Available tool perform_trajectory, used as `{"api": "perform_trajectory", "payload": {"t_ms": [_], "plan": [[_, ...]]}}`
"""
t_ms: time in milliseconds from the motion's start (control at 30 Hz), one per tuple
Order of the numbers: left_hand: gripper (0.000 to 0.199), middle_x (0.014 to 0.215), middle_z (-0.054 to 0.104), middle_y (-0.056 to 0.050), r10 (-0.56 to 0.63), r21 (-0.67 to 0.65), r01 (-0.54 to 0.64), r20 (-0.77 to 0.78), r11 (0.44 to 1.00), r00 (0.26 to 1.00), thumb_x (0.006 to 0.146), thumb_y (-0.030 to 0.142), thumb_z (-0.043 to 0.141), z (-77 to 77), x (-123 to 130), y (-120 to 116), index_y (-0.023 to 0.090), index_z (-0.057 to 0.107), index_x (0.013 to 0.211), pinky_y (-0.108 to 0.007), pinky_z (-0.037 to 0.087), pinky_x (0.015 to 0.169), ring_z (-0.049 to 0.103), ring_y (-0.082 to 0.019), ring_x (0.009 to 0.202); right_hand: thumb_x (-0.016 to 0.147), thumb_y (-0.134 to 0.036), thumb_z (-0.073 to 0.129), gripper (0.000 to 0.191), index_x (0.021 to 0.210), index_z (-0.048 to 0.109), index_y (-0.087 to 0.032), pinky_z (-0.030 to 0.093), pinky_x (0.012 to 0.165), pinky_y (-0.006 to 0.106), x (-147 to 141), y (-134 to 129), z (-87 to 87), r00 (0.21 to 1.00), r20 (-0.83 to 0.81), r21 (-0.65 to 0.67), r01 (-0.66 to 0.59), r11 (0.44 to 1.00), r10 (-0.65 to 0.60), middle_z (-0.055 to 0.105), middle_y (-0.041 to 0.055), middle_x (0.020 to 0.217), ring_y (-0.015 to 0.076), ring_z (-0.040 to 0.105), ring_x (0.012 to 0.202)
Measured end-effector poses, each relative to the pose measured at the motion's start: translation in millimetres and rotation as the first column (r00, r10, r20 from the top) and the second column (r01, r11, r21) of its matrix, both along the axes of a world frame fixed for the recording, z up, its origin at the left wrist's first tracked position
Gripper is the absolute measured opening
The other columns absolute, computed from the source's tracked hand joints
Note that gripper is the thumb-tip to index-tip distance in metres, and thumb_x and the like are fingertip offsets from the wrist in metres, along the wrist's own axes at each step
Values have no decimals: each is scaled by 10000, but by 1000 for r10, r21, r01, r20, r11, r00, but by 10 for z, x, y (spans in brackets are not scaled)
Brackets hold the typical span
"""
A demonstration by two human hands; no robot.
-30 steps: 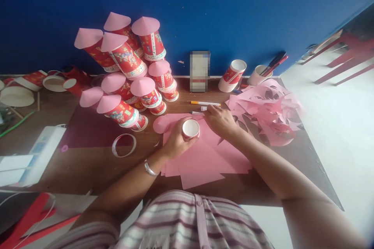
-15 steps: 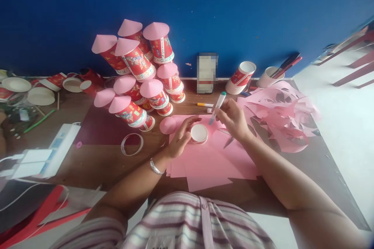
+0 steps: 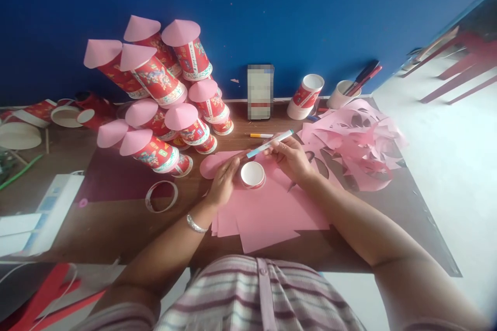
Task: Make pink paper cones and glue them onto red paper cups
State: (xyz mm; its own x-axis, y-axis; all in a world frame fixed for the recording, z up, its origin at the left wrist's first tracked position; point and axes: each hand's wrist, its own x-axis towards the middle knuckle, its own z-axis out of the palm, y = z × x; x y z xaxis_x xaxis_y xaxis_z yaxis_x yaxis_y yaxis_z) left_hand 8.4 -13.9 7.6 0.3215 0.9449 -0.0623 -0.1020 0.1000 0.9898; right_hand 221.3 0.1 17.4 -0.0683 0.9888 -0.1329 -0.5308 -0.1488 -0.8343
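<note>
My right hand (image 3: 290,156) pinches a white marker with teal ends (image 3: 271,144) between thumb and fingers. The marker slants, its lower left end close to the fingertips of my left hand (image 3: 225,178). That left hand has its fingers stretched out and holds nothing I can see. Between the hands a small white-rimmed cup piece (image 3: 253,175) rests mouth up on a stack of pink paper (image 3: 267,217). Scissors (image 3: 309,157) lie partly hidden near my right wrist. A pink paper disc or cone (image 3: 209,165) sits left of the cup piece.
Red paper-cup lanterns with pink cone tops (image 3: 155,78) crowd the back left. A phone (image 3: 260,92) leans on the wall. Nearby are a yellow-and-white marker (image 3: 261,135), stacked cups (image 3: 306,97), a pen cup (image 3: 341,95), pink scraps (image 3: 361,150) and a paper ring (image 3: 161,196).
The marker has swung from steep to nearly level, its lower end now beside my left fingertips. My left hand has drawn slightly away from the cup piece. The view has shifted.
</note>
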Motion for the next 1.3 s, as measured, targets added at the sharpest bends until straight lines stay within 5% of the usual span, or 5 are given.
{"api": "perform_trajectory", "payload": {"t_ms": [167,333,500,733,1300], "plan": [[493,1253,781,-108,1,-92,6,76,996,997,934,499,733,-83,17,32,217,677,1334,-448,554,1052,735,-293,1176,744,-460,918,364,870,659,-238,650,780,288,-54,-28,-61,998,-1,-29,-57,998,57,774,-13,773,160,767,744],[418,1112,788,-77,109,-36,-110,-20,993,994,864,478,810,-106,21,36,211,735,1176,-348,570,881,738,-225,991,717,-492,926,384,913,727,-230,641,703,332,-101,-45,-99,995,36,-47,-89,995,90,769,-4,732,182,748,666],[329,984,790,-58,128,-28,-129,-45,991,991,871,480,799,-71,16,25,211,760,1055,-377,582,892,740,-227,950,742,-491,902,336,882,735,-236,549,568,307,-101,-78,-85,991,62,-27,-115,993,117,634,-54,613,154,653,543],[326,972,787,-51,119,5,-119,-70,993,990,887,481,784,-50,10,6,200,758,1051,-351,575,841,722,-198,885,827,-565,804,341,901,736,-240,527,564,325,-100,-96,-80,980,152,11,-130,991,127,650,-24,627,164,615,549],[240,980,770,-55,164,359,-72,-231,930,959,1010,436,646,-44,-39,-94,212,733,1030,-333,574,834,724,-203,919,832,-573,804,367,844,775,-208,489,556,305,-91,-151,9,987,132,72,-97,993,87,669,-10,574,150,604,515]]}}
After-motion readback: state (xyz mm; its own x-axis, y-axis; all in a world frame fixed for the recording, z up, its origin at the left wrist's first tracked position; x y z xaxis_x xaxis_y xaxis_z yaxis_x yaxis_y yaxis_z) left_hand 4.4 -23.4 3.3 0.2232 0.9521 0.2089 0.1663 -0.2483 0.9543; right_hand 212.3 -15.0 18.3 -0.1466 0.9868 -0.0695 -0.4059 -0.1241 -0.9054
